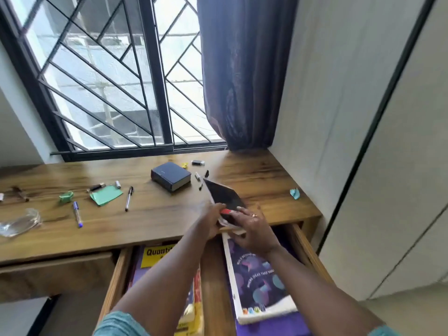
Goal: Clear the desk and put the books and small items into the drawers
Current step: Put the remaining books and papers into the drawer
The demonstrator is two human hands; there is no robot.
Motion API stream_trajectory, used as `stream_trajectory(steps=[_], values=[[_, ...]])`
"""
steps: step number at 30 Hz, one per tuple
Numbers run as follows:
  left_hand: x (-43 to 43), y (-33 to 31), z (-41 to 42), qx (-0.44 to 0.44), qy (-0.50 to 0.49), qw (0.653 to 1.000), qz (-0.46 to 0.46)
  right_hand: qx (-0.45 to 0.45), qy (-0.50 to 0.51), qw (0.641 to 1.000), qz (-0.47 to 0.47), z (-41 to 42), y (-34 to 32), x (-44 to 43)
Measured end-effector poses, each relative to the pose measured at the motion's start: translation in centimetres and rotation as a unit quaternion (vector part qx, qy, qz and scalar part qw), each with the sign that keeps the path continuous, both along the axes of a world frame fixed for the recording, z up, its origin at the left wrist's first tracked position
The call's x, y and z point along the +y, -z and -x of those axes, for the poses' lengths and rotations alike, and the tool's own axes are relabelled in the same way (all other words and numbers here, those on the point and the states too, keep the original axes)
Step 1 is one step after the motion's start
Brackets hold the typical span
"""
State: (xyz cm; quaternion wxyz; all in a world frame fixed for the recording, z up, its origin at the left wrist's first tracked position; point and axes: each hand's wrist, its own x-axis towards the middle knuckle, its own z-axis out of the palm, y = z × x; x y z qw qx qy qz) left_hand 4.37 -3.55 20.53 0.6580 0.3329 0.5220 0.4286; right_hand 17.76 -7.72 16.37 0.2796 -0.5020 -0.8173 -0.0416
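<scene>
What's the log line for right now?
left hand and right hand: hold black book | where: desk edge, above open drawer | left out: blue book, pen

Both hands point(232, 221) grip black book point(224, 196) — tilted.

From where I stand, the desk point(157, 214) runs beneath the window point(109, 76), the curtain point(242, 73) hanging over its back right corner and a tall cabinet point(388, 166) off to the right. On top, a thick book point(171, 176) sits mid-back with a marker point(197, 176) just right of it, a paper wad point(295, 193) lies alone toward the right end, and a pen point(129, 198), a paper pad point(106, 195) and a second pen point(77, 214) lie to the left. At the front edge the left hand point(211, 220) and right hand point(254, 230) hold a thin book point(225, 197) tilted above the open drawer point(116, 275), where one book point(155, 254) lies left of the middle board and another book point(257, 280) lies to its right.
</scene>
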Motion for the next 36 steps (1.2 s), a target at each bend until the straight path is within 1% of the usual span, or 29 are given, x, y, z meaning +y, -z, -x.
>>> stream_trajectory(steps=[1,2,3,4,5,6,7,8,9,11,12,13,14,16,18,19,22,25,27,29,30,32,34,36], values=[[-1.4,0.3,0.5,-0.030,-0.003,0.999,0.010,0.026,0.010,0.997,0.067,-1.0,0.2,-1.1],[-2.6,0.7,0.9,-0.059,-0.005,0.998,0.021,0.088,0.027,0.985,0.143,-1.6,-0.1,-2.7],[-3.8,1.0,1.1,-0.075,-0.002,0.997,0.029,0.180,0.048,0.961,0.204,-2.2,0.1,-4.0],[-4.8,1.4,1.2,-0.084,0.008,0.996,0.037,0.276,0.078,0.922,0.260,-2.7,0.4,-5.1],[-5.6,2.0,1.0,-0.077,0.020,0.996,0.045,0.366,0.110,0.872,0.306,-3.2,1.0,-5.8],[-6.6,2.8,0.8,-0.062,0.030,0.996,0.056,0.426,0.147,0.824,0.343,-3.5,1.4,-6.4],[-7.6,3.4,0.5,-0.033,0.036,0.996,0.069,0.460,0.168,0.787,0.374,-3.7,2.2,-6.8],[-8.5,4.2,0.2,-0.010,0.042,0.996,0.078,0.470,0.181,0.763,0.406,-4.2,3.3,-6.9],[-9.4,5.1,-0.2,0.003,0.044,0.995,0.084,0.475,0.185,0.744,0.431,-4.4,4.1,-7.0],[-10.7,6.8,-0.8,0.018,0.050,0.994,0.092,0.499,0.163,0.704,0.479,-4.3,4.7,-8.3],[-11.3,7.5,-1.0,0.026,0.051,0.994,0.093,0.500,0.151,0.689,0.503,-4.5,4.9,-9.0],[-11.6,8.3,-1.3,0.040,0.049,0.994,0.090,0.487,0.140,0.682,0.528,-4.8,5.5,-9.5],[-11.8,9.0,-1.6,0.054,0.049,0.994,0.081,0.451,0.131,0.689,0.552,-5.2,5.9,-9.8],[-12.1,10.6,-2.2,0.107,0.059,0.990,0.071,0.322,0.139,0.726,0.592,-5.6,6.9,-10.0],[-11.8,12.4,-2.9,0.131,0.061,0.986,0.084,0.207,0.155,0.756,0.602,-5.9,8.1,-9.8],[-11.4,13.3,-3.3,0.144,0.063,0.983,0.090,0.176,0.163,0.766,0.597,-6.1,8.4,-9.6],[-10.1,15.2,-4.5,0.203,0.081,0.973,0.081,0.127,0.197,0.789,0.568,-6.6,9.4,-8.5],[-8.7,15.9,-5.4,0.250,0.070,0.963,0.077,0.107,0.210,0.812,0.535,-7.0,9.9,-6.5],[-8.1,15.5,-5.8,0.330,0.096,0.936,0.073,0.103,0.209,0.825,0.516,-7.1,10.0,-5.1],[-8.0,14.9,-6.1,0.409,0.151,0.897,0.076,0.098,0.209,0.834,0.501,-7.1,10.3,-4.3],[-7.9,14.8,-6.2,0.433,0.178,0.880,0.076,0.093,0.214,0.835,0.498,-7.0,10.4,-4.1],[-7.8,14.6,-6.5,0.462,0.216,0.856,0.077,0.081,0.227,0.832,0.500,-6.8,10.8,-4.0],[-8.0,14.5,-6.9,0.495,0.231,0.835,0.067,0.070,0.240,0.830,0.498,-6.6,11.1,-4.0],[-8.1,14.7,-7.0,0.506,0.208,0.834,0.072,0.062,0.248,0.831,0.495,-6.4,11.1,-4.0]])
